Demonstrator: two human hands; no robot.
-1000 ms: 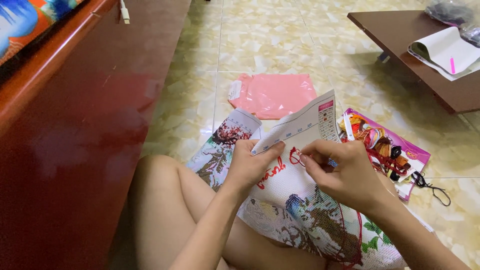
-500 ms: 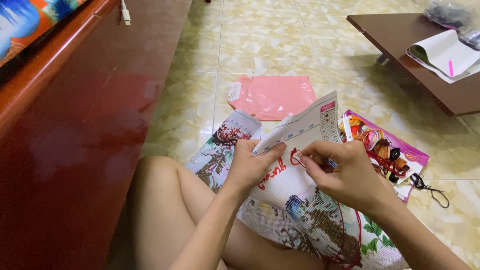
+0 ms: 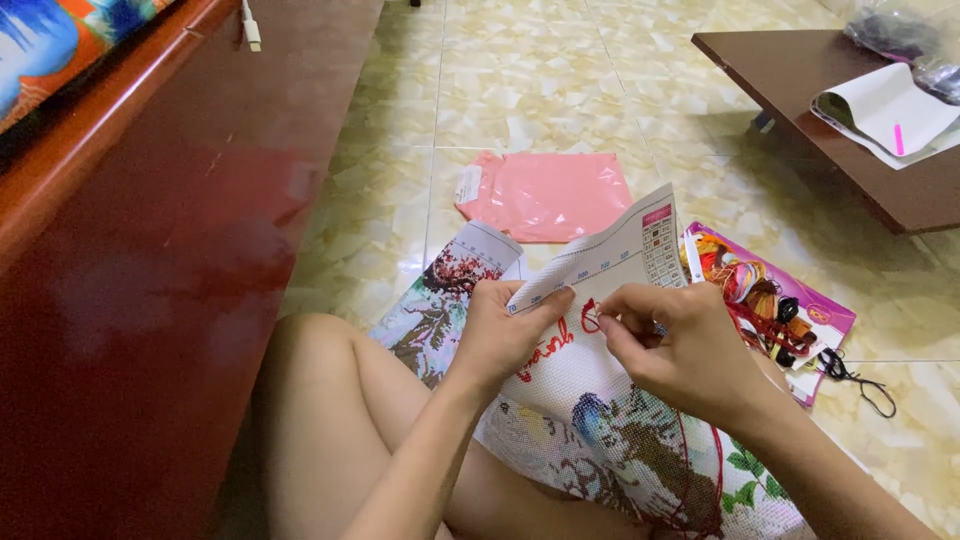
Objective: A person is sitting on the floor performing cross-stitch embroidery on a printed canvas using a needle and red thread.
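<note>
Little has shifted: folded cross-stitch canvas (image 3: 600, 400) is pinched by left hand (image 3: 505, 335); right hand (image 3: 680, 350) grip pinched small, contents unclear; canvas should be kept taut.

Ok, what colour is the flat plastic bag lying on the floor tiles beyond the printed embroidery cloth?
Pink; the flat plastic bag shows clearly in the head view.

Tiled floor (image 3: 520, 90) — pink bag (image 3: 550, 195), thread card (image 3: 765, 300), printed canvas (image 3: 600, 420)
</note>
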